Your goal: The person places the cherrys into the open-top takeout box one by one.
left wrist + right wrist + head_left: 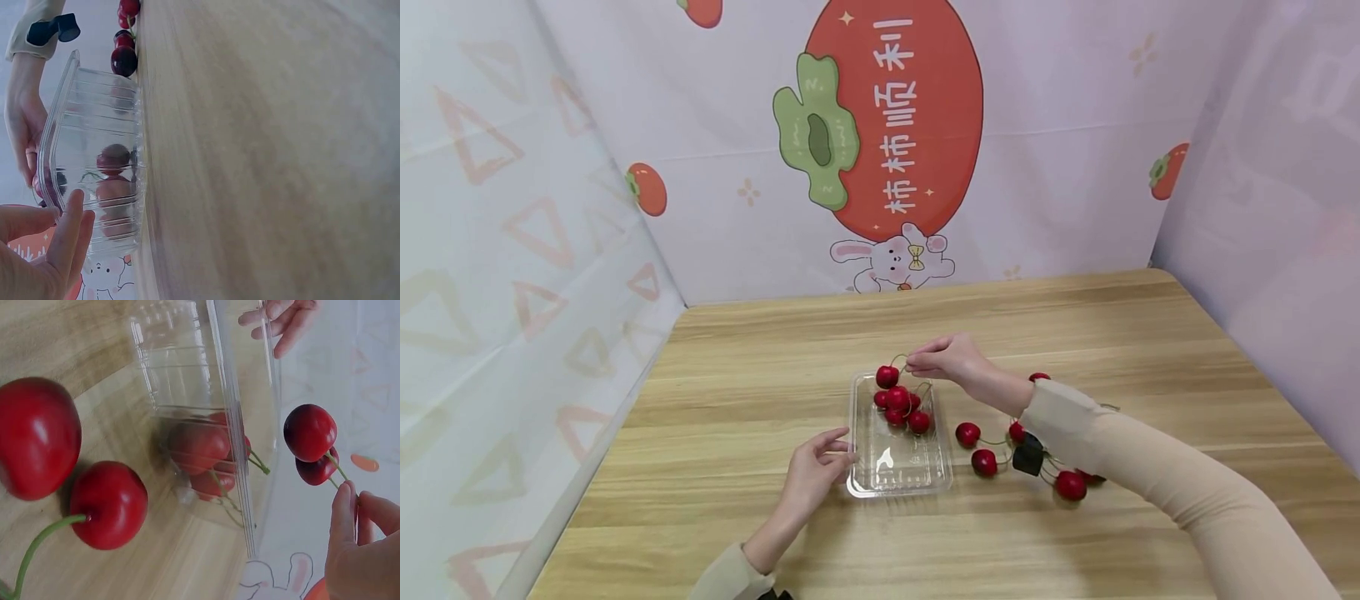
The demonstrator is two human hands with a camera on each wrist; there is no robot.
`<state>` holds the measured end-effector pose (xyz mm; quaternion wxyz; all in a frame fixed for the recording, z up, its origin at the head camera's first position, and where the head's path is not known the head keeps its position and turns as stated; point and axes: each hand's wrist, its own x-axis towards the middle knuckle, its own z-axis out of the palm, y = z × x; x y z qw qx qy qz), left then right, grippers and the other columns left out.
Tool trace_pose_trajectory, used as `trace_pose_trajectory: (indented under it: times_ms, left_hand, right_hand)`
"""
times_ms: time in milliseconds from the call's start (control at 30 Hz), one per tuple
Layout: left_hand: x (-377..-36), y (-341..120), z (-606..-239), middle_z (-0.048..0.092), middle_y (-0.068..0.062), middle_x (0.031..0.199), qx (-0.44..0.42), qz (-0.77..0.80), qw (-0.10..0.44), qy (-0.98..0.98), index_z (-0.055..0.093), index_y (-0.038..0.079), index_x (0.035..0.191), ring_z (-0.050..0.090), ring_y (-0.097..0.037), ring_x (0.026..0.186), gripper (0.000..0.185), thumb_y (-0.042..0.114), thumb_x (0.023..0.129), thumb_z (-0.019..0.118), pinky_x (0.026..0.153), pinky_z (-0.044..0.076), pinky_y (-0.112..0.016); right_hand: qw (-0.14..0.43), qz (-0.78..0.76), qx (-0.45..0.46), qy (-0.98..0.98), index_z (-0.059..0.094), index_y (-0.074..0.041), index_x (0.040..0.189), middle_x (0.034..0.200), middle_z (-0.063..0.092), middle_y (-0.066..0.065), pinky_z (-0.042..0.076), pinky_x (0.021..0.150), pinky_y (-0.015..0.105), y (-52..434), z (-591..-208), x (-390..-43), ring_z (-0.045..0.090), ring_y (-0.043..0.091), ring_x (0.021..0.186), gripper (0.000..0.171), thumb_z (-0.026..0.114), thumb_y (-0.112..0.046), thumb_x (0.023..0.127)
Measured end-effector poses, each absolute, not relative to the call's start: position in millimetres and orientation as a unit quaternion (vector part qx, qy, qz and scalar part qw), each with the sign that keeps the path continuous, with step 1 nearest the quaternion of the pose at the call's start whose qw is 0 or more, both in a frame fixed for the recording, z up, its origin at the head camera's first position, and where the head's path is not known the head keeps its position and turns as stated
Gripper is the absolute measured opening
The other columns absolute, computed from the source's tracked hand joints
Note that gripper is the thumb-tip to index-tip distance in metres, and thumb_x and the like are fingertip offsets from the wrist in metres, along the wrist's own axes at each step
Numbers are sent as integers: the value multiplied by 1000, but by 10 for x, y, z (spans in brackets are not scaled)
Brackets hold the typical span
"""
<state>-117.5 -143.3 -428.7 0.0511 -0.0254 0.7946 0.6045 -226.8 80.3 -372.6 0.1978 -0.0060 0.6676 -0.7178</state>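
My right hand (953, 360) pinches thin stems between thumb and fingertips. From them hang two red cherries (310, 432), one partly behind the other, over the far end of a clear plastic box (898, 475). Several more cherries (897, 398) lie inside at that end, seen through the wall in both wrist views. With fingers fairly straight, my left hand (812, 473) touches the box's left side. In the left wrist view its fingertips (74, 203) rest against the outer wall, close under the rim.
Right of the box, loose cherries (984, 462) with green stems lie on the wooden table (760, 358), some hidden under the right sleeve (1120, 442). A black wrist device (1027, 455) overlaps them. Printed cloth (1045, 167) hangs behind the table and at both sides.
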Motion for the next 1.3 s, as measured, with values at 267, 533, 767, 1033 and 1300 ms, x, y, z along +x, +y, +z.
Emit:
trace_pose_trajectory:
  times_ms: [267,533,767,1033,1300]
  left_hand:
    - [-1171,-1430,-4287,60,-22,95,-22,610,51,791,48,-11,119,63,-26,79,43,-1,79,61,62,56,-32]
    - [-1173,-1427,-4286,60,-22,95,-21,610,49,791,48,-10,119,63,-26,79,43,-1,79,61,62,56,-33]
    - [-1176,-1424,-4286,60,-22,94,-24,612,49,789,49,-11,118,63,-26,78,42,-1,79,61,62,56,-33]
    - [-1181,-1428,-4295,60,-23,94,-23,614,48,787,48,-11,118,62,-29,79,42,-2,79,61,62,56,-32]
    - [-1181,-1427,-4301,60,-23,94,-22,612,46,789,49,-11,117,62,-29,79,42,-2,78,61,62,56,-32]
  right_hand:
    - [200,-713,20,672,58,15,100,85,66,18,50,82,35,689,-3746,-2239,65,19,74,24,60,3,80]
    - [207,-716,30,667,56,17,101,86,65,22,51,81,36,597,-3805,-2215,65,18,73,24,58,6,80]
    - [208,-701,24,682,56,17,101,91,63,24,51,82,35,553,-3852,-2216,62,32,89,24,58,5,80]
    - [202,-709,39,674,57,18,99,89,63,26,51,81,36,484,-3897,-2235,63,31,84,22,58,9,79]
    - [202,-692,56,691,59,15,97,88,64,23,52,78,34,439,-3936,-2251,65,25,76,20,59,8,79]
